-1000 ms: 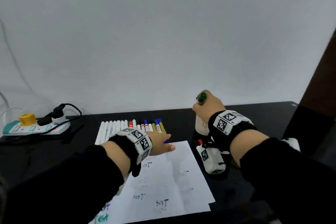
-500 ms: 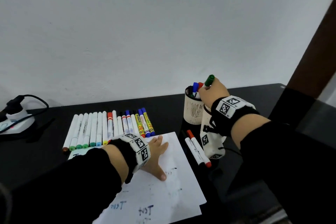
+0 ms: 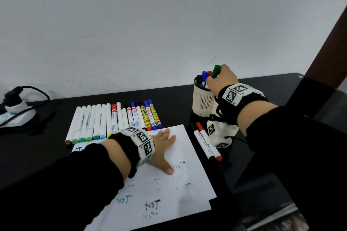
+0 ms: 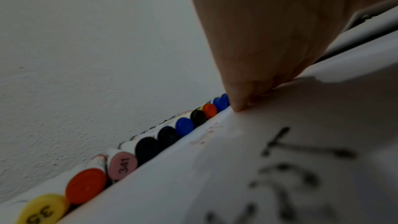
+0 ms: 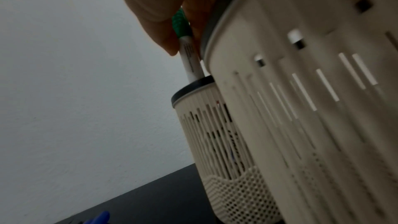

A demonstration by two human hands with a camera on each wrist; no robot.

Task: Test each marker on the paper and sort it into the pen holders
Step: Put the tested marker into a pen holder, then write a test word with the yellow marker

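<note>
My right hand (image 3: 218, 78) pinches a green-capped white marker (image 3: 215, 71), held upright with its lower end inside the far beige pen holder (image 3: 202, 102). In the right wrist view the green-capped marker (image 5: 187, 47) enters that far holder (image 5: 206, 125), and a second, nearer holder (image 5: 312, 108) fills the right side. Blue and red capped markers stand in the far holder. My left hand (image 3: 165, 148) lies flat, fingers spread, on the white paper (image 3: 169, 189), which bears "test" scribbles. A row of markers (image 3: 116, 120) lies beyond the paper.
Two white markers (image 3: 205, 141), one red-capped, lie on the black table (image 3: 37, 152) between paper and holders. A power strip (image 3: 15, 116) with a plugged cable sits at far left. The wall stands close behind. A dark brown post rises at the right.
My right hand has carried the green marker down to the far holder, its end now inside. My left hand went from near the marker row to lying flat on the paper.
</note>
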